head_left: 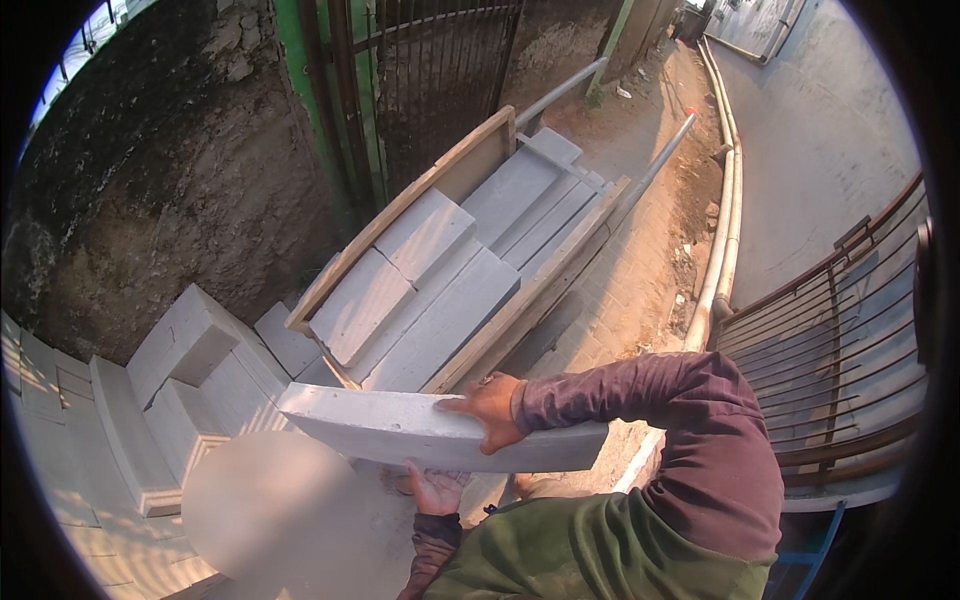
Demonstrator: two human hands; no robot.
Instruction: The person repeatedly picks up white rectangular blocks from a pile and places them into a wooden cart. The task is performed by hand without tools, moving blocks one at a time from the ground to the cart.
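Note:
I hold a long pale grey building block level in front of my chest. My right hand lies on top of it with the fingers curled over its near edge. My left hand supports it from below, palm up. Just beyond the block stands a wooden-sided handcart loaded with several similar grey blocks. More blocks are stacked in steps at the left.
Another person's blurred head is close at the lower left. A rough stone wall and a black barred gate stand behind the cart. Pale pipes border a brick path, and a metal railing runs on the right.

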